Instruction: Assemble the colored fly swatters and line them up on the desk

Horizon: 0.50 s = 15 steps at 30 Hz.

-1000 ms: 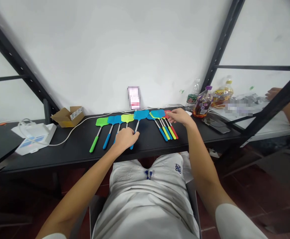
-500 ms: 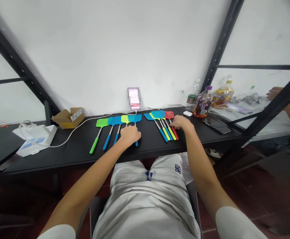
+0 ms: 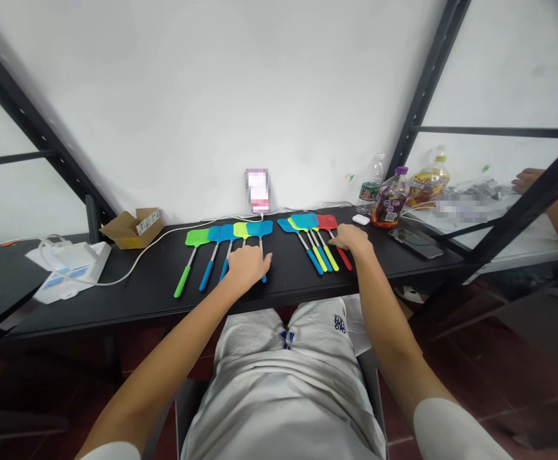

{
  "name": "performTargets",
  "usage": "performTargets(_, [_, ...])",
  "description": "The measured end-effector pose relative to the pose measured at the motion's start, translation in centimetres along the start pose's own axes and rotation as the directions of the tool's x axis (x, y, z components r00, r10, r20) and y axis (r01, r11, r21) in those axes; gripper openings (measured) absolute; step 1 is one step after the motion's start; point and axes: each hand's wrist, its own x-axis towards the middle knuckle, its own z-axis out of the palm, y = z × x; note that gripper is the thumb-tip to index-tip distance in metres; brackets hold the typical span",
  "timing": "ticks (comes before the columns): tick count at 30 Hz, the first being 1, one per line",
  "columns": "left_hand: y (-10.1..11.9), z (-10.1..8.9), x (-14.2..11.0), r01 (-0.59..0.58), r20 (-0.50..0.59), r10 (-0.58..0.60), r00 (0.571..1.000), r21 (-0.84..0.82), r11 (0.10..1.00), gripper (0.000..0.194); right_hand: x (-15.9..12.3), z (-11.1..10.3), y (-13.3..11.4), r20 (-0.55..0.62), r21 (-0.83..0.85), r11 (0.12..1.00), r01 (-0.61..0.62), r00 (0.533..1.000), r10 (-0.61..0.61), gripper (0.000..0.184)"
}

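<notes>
My right hand [image 3: 351,237] is closed on the shaft of a red fly swatter [image 3: 327,222], at the right end of a fanned group. Beside it lie blue and yellow swatters, among them a blue fly swatter [image 3: 306,220] overlapping its neighbours. My left hand [image 3: 247,265] rests over the left group, its thumb out to the right and its other fingertips hidden. It covers the handle of a yellow-green fly swatter [image 3: 240,229], between blue fly swatters [image 3: 261,228]. A green fly swatter [image 3: 197,237] lies at the far left of this row.
A charging phone [image 3: 258,190] leans on the wall behind the black table [image 3: 139,300]. An open cardboard box [image 3: 132,230] and a white box [image 3: 75,271] are left. Bottles [image 3: 390,199], a white case [image 3: 360,219] and a dark phone [image 3: 416,243] are right, near a metal frame [image 3: 523,191].
The red swatter's handle has swung to the right, away from the yellow one beside it, with my right hand on it. My left hand has shifted slightly and its thumb sticks out more.
</notes>
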Motion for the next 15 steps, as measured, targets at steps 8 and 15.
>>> performTargets(8, [-0.3, -1.9, -10.2, -0.359, -0.074, 0.355, 0.932, -0.315, 0.878, 0.043, -2.6, -2.5, -0.2, -0.098, -0.001, 1.000, -0.007, 0.995, 0.007, 0.040])
performTargets(15, [-2.9, -0.4, -15.0, -0.296, -0.008, 0.438, 0.899, -0.747, 0.595, 0.028, -8.8, -5.2, -2.8, -0.402, 0.307, 0.862, 0.403, 0.876, -0.266, 0.032])
